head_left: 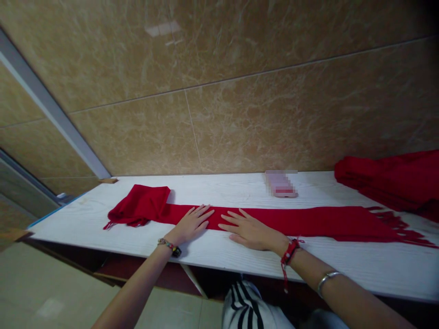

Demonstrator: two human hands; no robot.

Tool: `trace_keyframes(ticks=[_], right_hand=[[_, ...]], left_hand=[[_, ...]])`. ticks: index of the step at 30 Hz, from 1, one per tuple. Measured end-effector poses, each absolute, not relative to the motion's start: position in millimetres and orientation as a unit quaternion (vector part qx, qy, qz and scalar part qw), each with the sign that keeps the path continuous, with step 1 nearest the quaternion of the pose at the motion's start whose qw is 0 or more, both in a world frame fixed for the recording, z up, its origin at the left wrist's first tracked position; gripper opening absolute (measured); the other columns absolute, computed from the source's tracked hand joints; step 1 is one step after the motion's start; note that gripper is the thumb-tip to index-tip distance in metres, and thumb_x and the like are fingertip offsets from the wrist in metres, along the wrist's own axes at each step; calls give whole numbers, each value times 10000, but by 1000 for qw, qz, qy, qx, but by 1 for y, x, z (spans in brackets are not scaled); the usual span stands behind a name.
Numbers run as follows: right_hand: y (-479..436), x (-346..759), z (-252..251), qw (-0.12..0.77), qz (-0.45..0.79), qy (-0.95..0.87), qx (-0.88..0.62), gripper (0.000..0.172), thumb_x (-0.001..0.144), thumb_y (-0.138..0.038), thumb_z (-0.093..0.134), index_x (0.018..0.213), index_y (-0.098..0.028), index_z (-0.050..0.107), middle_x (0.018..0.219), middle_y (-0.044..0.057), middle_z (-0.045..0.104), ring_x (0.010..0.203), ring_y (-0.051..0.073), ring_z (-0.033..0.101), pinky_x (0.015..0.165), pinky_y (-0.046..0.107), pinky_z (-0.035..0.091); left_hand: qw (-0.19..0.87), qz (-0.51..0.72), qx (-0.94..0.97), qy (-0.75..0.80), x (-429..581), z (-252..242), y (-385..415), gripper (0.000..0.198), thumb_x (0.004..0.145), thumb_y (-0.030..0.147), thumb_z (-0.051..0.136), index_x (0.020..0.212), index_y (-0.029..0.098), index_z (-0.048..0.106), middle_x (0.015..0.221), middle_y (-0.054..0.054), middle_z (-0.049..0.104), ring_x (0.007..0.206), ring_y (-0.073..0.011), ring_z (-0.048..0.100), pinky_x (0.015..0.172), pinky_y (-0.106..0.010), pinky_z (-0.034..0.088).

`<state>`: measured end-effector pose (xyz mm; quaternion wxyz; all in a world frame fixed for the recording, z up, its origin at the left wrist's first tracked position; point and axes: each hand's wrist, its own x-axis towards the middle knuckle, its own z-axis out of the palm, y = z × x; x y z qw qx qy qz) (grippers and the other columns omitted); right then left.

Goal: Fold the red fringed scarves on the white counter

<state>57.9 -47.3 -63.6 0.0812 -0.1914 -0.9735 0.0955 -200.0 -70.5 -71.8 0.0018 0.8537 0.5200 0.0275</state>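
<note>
A long red scarf (308, 222) lies flat in a narrow strip on the white tabletop, its fringe spread at the right end. At the left its other end is bunched into a loose heap. My left hand (192, 223) rests on the strip right of the heap, palm down with fingers stretched. Just to its right, my right hand (248, 230) is pressed flat on the same strip, fingers spread. Neither hand grips the cloth.
A pile of red cloth (394, 180) sits at the right back of the white table (219, 192). A pinkish, pixelated object (281, 183) lies near the tiled wall. Open shelves show below the table's front edge.
</note>
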Motion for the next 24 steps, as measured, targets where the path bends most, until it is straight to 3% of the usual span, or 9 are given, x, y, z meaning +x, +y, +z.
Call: trace_keyframes(ticks=[8, 14, 24], right_hand=[[-44, 66, -67, 111, 65, -959, -252, 531, 887, -485, 211, 1341, -217, 267, 1396, 75, 271, 1284, 236, 179, 1018, 497, 143], [-45, 48, -64, 158, 45, -942, -293, 552, 891, -454, 217, 1342, -137, 257, 1392, 100, 274, 1285, 232, 175, 1032, 471, 127], [-44, 129, -76, 94, 39, -921, -377, 659, 860, -535, 220, 1340, -84, 254, 1395, 148, 234, 1286, 237, 176, 1030, 449, 170]], left_hand=[[-23, 35, 832, 553, -197, -71, -74, 470, 883, 369, 276, 1339, 260, 242, 1406, -29, 260, 1291, -194, 201, 1030, -415, 197], [-55, 35, 836, 546, -186, -75, -66, 470, 866, 247, 265, 1335, 209, 267, 1404, -43, 258, 1291, -188, 202, 1035, -427, 199], [-69, 31, 840, 538, -182, -76, -61, 485, 856, 244, 273, 1340, 239, 254, 1383, -36, 295, 1262, -199, 277, 998, -403, 287]])
